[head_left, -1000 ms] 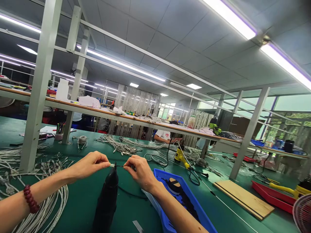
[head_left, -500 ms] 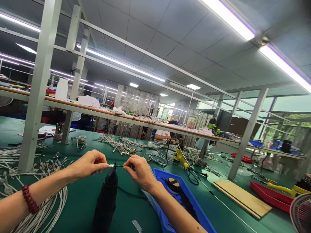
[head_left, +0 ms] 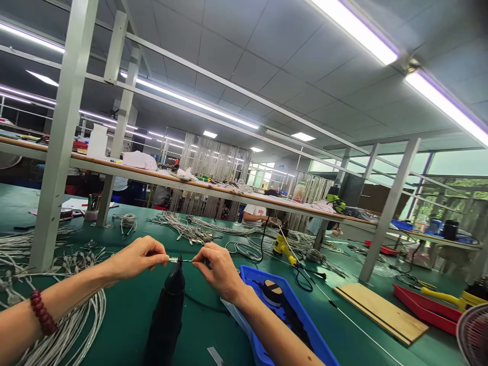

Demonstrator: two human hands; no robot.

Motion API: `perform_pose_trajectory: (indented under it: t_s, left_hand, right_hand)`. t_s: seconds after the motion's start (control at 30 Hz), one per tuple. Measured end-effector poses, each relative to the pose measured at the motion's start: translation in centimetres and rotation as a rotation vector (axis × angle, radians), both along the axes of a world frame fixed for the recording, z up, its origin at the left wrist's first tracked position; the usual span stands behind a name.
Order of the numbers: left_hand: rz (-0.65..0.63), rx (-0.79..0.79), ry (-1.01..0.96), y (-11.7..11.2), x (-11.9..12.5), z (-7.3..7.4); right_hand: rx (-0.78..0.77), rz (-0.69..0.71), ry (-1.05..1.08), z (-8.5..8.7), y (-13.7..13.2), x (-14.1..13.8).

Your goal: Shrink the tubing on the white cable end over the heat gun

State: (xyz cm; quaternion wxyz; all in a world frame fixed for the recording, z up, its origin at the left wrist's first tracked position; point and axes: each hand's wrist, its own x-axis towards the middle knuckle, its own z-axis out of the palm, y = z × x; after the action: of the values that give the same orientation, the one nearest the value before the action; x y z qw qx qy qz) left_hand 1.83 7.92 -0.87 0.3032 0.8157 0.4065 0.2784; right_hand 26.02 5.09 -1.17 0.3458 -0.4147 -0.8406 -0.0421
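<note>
Nearby, black pieces (head_left: 297, 326) in blue tray (head_left: 252, 277)

Illegible red lettering (head_left: 261, 212) on white shirt (head_left: 250, 209)

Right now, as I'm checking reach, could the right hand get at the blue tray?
Probably yes: the blue tray lies open beside the right hand, nothing visible between them. That hand pinches a thin piece, though, which may need releasing first.

Black device (head_left: 164, 325) partly out of view
</note>
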Motion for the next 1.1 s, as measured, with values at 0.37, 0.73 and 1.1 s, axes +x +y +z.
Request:
perform_pose_trajectory:
  t_s: [0.37,0.73,1.1]
  left_hand:
    - [-0.027,-0.051,-0.08,0.5,0.1,-0.4]
    - [-0.07,0.005,-0.073,1.6,-0.3,-1.2]
    - [-0.058,0.02,-0.02,1.1,0.3,-1.1]
  right_hand:
    - [-0.011,-0.01,-0.007,0.0,-0.3,0.1]
    - [0.0,0.018,-0.013,-0.2,0.1,0.4]
    - [-0.023,-0.033,-0.072,0.1,-0.4,0.4]
